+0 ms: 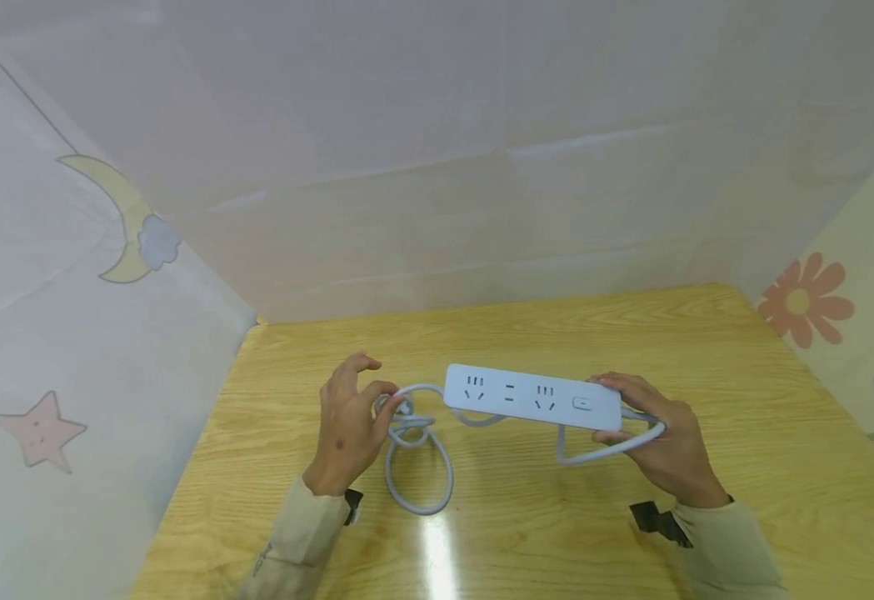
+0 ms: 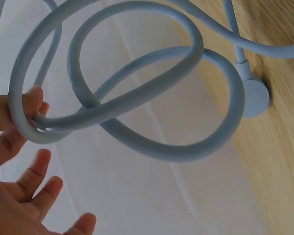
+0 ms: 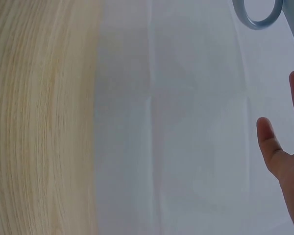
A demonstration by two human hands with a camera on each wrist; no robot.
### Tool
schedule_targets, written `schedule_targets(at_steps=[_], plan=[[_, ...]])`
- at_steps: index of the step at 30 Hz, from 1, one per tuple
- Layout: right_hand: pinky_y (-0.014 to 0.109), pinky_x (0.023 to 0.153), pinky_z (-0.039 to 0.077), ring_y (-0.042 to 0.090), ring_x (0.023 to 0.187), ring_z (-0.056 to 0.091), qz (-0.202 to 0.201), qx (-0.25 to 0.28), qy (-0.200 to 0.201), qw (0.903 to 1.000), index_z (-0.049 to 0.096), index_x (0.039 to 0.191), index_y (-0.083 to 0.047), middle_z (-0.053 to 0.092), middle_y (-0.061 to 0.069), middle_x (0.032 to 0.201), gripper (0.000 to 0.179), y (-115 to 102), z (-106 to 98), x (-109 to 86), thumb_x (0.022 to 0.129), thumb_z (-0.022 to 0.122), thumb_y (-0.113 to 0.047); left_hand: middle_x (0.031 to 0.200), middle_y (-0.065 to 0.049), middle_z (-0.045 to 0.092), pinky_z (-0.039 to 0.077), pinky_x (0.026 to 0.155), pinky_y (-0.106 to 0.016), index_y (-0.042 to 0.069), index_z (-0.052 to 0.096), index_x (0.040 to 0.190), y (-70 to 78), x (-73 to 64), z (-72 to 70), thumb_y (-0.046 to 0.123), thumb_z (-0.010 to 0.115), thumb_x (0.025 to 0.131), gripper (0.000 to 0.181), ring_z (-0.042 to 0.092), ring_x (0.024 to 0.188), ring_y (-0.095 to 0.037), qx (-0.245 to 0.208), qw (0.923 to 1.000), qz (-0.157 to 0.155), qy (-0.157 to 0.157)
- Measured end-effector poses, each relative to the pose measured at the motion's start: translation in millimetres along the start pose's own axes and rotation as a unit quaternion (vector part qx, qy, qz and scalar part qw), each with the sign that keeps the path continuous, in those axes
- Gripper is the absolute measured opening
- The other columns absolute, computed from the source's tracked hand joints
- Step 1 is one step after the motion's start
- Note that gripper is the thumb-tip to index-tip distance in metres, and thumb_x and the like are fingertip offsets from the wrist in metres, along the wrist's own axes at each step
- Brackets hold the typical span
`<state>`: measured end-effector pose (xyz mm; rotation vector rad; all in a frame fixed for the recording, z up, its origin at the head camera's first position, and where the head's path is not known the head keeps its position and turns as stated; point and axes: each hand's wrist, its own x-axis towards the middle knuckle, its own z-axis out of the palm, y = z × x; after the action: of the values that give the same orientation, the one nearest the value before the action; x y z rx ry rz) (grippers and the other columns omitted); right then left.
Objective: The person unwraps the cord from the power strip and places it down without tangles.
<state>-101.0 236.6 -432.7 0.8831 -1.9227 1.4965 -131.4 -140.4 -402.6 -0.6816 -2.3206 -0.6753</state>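
Observation:
A white power strip [image 1: 532, 397] with several sockets and a switch is held above the table, tilted slightly down to the right. My right hand [image 1: 665, 442] grips its right end, thumb and fingers on opposite edges. With thumb and forefinger my left hand [image 1: 348, 425] pinches the white cord [image 1: 449, 475] left of the strip, its other fingers spread loosely. The cord hangs in crossed loops, seen close in the left wrist view, where a round plug [image 2: 256, 98] appears against the wood. Another length of cord bends around near the right hand. The right wrist view catches only part of that hand [image 3: 289, 166].
A wooden table [image 1: 556, 533] lies beneath both hands. Pale sheeting [image 1: 437, 208] rises behind its far edge. Printed side panels stand left and right, showing a moon [image 1: 125, 208], a star [image 1: 42, 433] and a flower [image 1: 804, 300].

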Motion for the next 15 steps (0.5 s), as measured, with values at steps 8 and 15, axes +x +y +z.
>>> schedule_targets(at_steps=[8, 15], plan=[[0.016, 0.095, 0.045, 0.010, 0.117, 0.062, 0.005, -0.021, 0.009, 0.9997, 0.059, 0.118, 0.019, 0.067, 0.005, 0.126, 0.064, 0.0, -1.7, 0.6, 0.082, 0.079, -0.031, 0.117, -0.020, 0.058, 0.038, 0.091, -0.067, 0.005, 0.074, 0.081, 0.8, -0.4, -2.2, 0.005, 0.089, 0.071, 0.018, 0.048, 0.125, -0.046, -0.012, 0.9972, 0.064, -0.036], [0.016, 0.094, 0.046, 0.009, 0.116, 0.062, 0.006, -0.046, 0.010, 0.9989, 0.060, 0.119, 0.017, 0.067, 0.009, 0.125, 0.061, 1.5, -3.5, -0.4, 0.081, 0.082, -0.026, 0.122, -0.018, 0.057, 0.035, 0.099, -0.066, 0.009, 0.074, 0.083, 2.5, -2.4, -7.7, 0.007, 0.085, 0.077, 0.013, 0.044, 0.130, -0.045, -0.042, 0.9896, 0.112, -0.079]])
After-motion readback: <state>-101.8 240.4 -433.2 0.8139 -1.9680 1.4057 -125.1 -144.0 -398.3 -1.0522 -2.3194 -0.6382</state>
